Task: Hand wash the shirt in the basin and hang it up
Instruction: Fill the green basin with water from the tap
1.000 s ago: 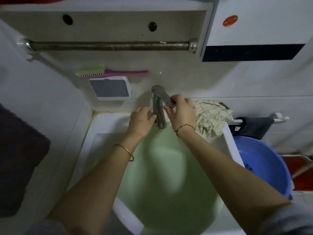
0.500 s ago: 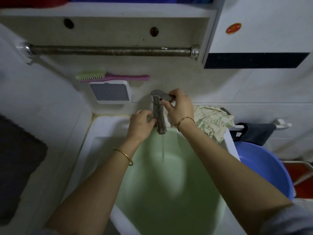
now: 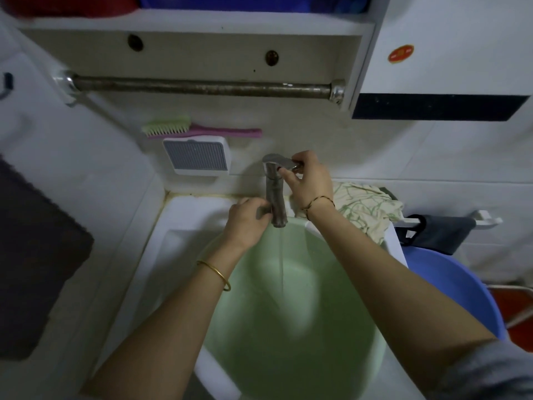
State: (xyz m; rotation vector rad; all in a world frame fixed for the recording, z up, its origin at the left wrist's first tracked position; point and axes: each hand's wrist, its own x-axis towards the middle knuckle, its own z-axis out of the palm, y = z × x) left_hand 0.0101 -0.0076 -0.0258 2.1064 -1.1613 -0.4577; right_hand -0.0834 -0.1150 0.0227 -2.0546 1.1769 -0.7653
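Shirt (image 3: 366, 209) lies on sink (image 3: 178, 223) edge; left hand (image 3: 248, 223) grips tap (image 3: 275, 203), right hand (image 3: 311, 183) pinches its lever (image 3: 278, 160).

- No text is legible anywhere.
- Red oval sticker (image 3: 400, 54) on the white cabinet (image 3: 461, 33), far right: it carries pale marks, too blurred to read as letters or numbers.

Both bare forearms reach forward from the lower corners and converge. The left hand (image 3: 248, 223) curls its fingers round the lower part of the tap (image 3: 274, 194). The right hand (image 3: 310, 183), higher and farther forward, pinches the tap's lever between thumb and fingers. Each wrist wears a thin band.
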